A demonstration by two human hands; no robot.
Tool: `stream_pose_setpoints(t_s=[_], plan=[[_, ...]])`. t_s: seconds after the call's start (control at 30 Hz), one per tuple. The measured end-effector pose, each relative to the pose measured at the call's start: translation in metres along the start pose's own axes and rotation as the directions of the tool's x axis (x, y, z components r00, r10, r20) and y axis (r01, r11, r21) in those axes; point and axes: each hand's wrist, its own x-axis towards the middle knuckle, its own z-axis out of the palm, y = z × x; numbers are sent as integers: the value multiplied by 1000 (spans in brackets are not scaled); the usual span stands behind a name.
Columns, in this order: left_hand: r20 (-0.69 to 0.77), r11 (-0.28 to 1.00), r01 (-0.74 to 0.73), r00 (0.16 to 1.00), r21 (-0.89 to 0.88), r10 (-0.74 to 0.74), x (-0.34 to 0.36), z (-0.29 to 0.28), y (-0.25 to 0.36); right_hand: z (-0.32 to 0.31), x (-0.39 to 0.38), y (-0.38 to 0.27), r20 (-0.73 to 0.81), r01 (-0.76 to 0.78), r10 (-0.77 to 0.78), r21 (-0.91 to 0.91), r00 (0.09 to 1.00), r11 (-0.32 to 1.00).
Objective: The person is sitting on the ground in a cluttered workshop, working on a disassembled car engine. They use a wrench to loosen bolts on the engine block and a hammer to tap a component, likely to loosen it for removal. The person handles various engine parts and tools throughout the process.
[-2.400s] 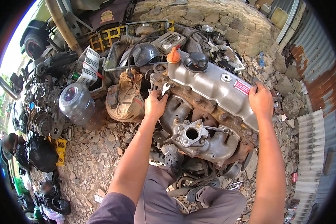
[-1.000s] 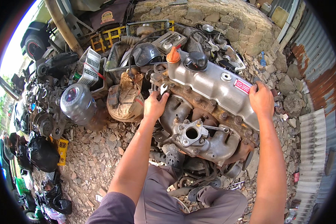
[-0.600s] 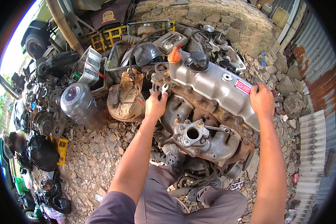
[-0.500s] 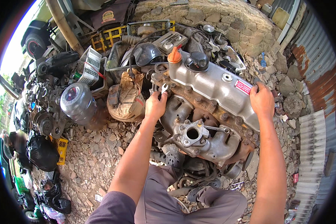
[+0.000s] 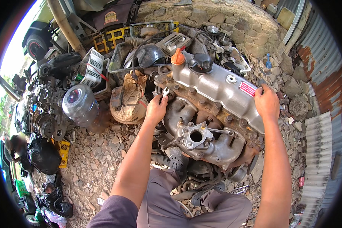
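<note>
A large engine head assembly sits before me, with a silver valve cover (image 5: 212, 81), an orange cap (image 5: 178, 59), a black round cap (image 5: 200, 64), rusty bolts and a grey manifold (image 5: 222, 150). My left hand (image 5: 155, 108) is closed around a silver open-end wrench (image 5: 165, 91) at the left end of the bolted edge; the wrench's lower part is hidden by my fingers. My right hand (image 5: 267, 102) grips the valve cover near its red label, fingers curled over the far edge. A second wrench (image 5: 224, 132) lies across the manifold beside the square flange (image 5: 195, 135).
Behind and left lie crates of greasy parts (image 5: 119, 57), a plastic water jug (image 5: 79, 108), a paper-wrapped bundle (image 5: 127, 106) and black bags (image 5: 43, 154). A stone wall (image 5: 224, 19) stands at the back, corrugated sheets (image 5: 319, 72) at the right. Stone rubble (image 5: 91, 178) covers the ground around my legs.
My left hand and the wrench have shifted very slightly left over the last half second. My right hand keeps the same grip on the valve cover.
</note>
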Motion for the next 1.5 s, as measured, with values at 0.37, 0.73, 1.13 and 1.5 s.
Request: stream_pose_setpoints(t_s=[0.37, 0.73, 1.13, 1.5], plan=[[144, 805, 74, 989, -589, 14, -5, -28, 24, 1, -2, 2, -6, 6, -6, -3, 1000, 1000], [398, 495, 242, 886, -835, 238, -115, -30, 145, -24, -39, 28, -154, 189, -116, 661, 981, 726], [476, 453, 266, 755, -851, 452, -193, -38, 149, -135, -220, -34, 98, -37, -146, 927, 984, 374], [594, 429, 411, 539, -805, 597, -219, -25, 154, -157, -263, -40, -100, 77, 7, 805, 995, 588]])
